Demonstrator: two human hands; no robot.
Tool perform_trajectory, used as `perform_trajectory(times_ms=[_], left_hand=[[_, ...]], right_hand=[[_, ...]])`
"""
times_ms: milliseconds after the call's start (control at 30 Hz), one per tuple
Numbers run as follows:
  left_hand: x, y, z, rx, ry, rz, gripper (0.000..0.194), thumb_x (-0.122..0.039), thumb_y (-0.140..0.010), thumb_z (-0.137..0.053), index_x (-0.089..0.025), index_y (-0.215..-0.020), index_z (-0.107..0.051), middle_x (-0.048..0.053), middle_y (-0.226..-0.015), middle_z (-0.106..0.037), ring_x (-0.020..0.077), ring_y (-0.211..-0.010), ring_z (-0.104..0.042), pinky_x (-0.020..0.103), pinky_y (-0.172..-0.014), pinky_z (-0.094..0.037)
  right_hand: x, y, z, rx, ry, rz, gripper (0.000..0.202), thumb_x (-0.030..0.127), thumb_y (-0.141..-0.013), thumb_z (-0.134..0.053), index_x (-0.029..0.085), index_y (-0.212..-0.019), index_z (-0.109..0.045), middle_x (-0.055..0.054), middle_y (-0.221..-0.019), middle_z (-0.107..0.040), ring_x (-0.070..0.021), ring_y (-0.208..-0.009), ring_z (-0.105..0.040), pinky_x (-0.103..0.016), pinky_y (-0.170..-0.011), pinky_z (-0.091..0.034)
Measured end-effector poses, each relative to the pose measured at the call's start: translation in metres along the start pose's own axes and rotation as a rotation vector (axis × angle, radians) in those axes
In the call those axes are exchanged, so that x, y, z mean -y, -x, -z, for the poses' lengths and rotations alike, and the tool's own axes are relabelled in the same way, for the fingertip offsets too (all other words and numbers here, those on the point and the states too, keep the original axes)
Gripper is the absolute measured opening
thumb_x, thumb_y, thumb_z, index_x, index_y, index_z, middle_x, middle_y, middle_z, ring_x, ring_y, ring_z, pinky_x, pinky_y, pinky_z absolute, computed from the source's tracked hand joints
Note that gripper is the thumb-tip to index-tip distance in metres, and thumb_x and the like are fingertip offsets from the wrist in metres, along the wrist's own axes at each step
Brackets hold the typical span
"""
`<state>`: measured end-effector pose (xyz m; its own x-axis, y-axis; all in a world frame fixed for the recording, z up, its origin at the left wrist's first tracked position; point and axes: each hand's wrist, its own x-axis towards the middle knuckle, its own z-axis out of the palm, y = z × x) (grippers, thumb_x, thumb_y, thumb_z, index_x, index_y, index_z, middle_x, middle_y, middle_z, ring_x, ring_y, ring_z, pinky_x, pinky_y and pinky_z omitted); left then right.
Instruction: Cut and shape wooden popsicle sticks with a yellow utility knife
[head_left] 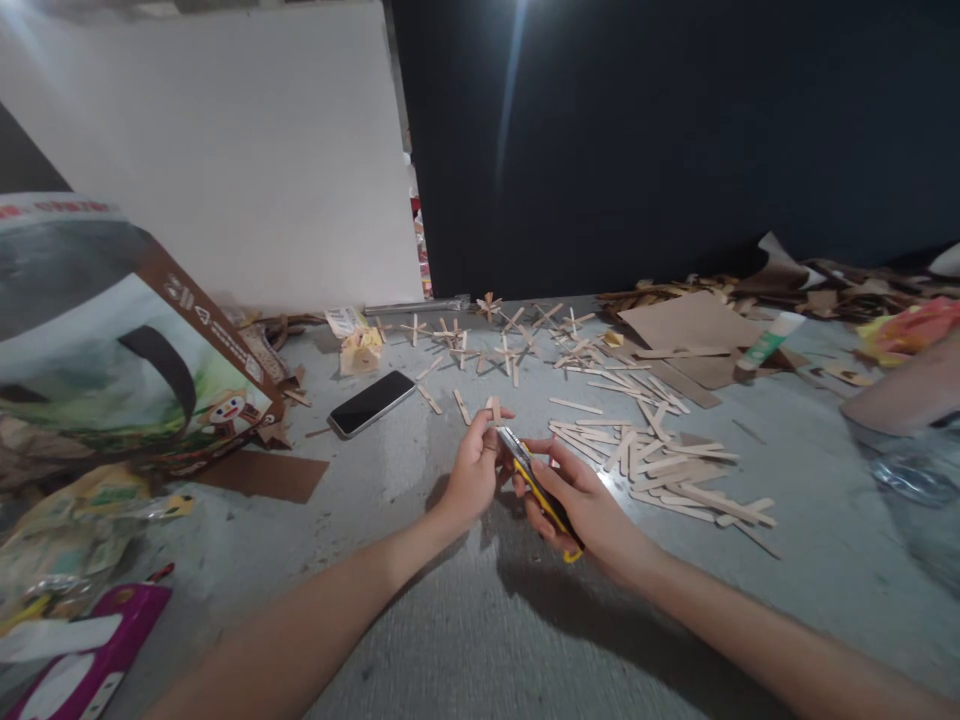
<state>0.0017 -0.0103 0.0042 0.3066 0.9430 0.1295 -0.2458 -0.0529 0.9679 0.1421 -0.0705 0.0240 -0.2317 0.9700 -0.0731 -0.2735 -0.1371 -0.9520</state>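
Observation:
My right hand [574,500] is wrapped around a yellow and black utility knife [541,492], its metal end pointing up and left. Close against that end, my left hand [476,470] pinches a short wooden craft stick [493,408], whose tip shows above the fingers. The lower part of the stick is hidden by the hand. To the right of my hands lies a loose pile of craft sticks [667,465]. Beyond them, several sticks are joined into small crossed star shapes [506,355].
A black phone [373,402] lies left of my hands. Behind the stick pile are brown cardboard pieces [679,325] and a glue stick [771,340]. A printed cardboard box [150,360] and a purple case [112,640] stand left. White [225,150] and dark panels [675,140] border the back.

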Motion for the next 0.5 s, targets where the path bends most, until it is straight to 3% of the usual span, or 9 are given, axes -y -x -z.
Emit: perform_trajectory(times_ms=[167, 300, 400, 500], left_hand=[[0.004, -0.002, 0.002, -0.060, -0.003, 0.006, 0.055, -0.069, -0.092, -0.064, -0.021, -0.118, -0.054, -0.009, -0.065, -0.049, 0.0096, -0.048, -0.046, 0.022, -0.047, -0.032], [0.011, -0.006, 0.005, -0.094, -0.034, -0.003, 0.047, -0.060, -0.095, -0.066, -0.021, -0.117, -0.053, -0.008, -0.066, -0.047, 0.0097, -0.054, -0.043, 0.022, -0.053, -0.032], [0.013, -0.008, 0.006, -0.079, -0.060, 0.019, 0.042, -0.056, -0.096, -0.066, -0.021, -0.116, -0.053, -0.008, -0.068, -0.049, 0.0091, -0.054, -0.042, 0.023, -0.054, -0.033], [0.011, -0.007, 0.005, -0.028, -0.060, 0.030, 0.049, -0.058, -0.093, -0.069, -0.021, -0.119, -0.050, -0.006, -0.069, -0.055, 0.0099, -0.055, -0.048, 0.023, -0.055, -0.037]], right_hand=[[0.001, 0.000, 0.003, -0.011, 0.049, 0.032, 0.048, 0.064, -0.092, -0.065, 0.027, -0.119, -0.051, 0.003, -0.086, -0.067, -0.0061, -0.041, -0.047, -0.017, -0.032, -0.029], [-0.002, -0.004, 0.010, -0.087, 0.230, 0.139, 0.046, 0.066, -0.096, -0.058, 0.027, -0.118, -0.052, 0.003, -0.086, -0.065, -0.0074, -0.040, -0.045, -0.023, -0.034, -0.039], [-0.003, -0.008, 0.021, -0.194, 0.489, 0.258, 0.039, 0.063, -0.098, -0.055, 0.025, -0.104, -0.058, 0.000, -0.083, -0.065, -0.0132, -0.053, -0.054, -0.029, -0.048, -0.050], [-0.003, -0.014, 0.034, -0.290, 0.800, 0.429, 0.029, 0.054, -0.096, -0.060, 0.025, -0.101, -0.064, -0.006, -0.089, -0.072, -0.0232, -0.079, -0.068, -0.036, -0.074, -0.054]])
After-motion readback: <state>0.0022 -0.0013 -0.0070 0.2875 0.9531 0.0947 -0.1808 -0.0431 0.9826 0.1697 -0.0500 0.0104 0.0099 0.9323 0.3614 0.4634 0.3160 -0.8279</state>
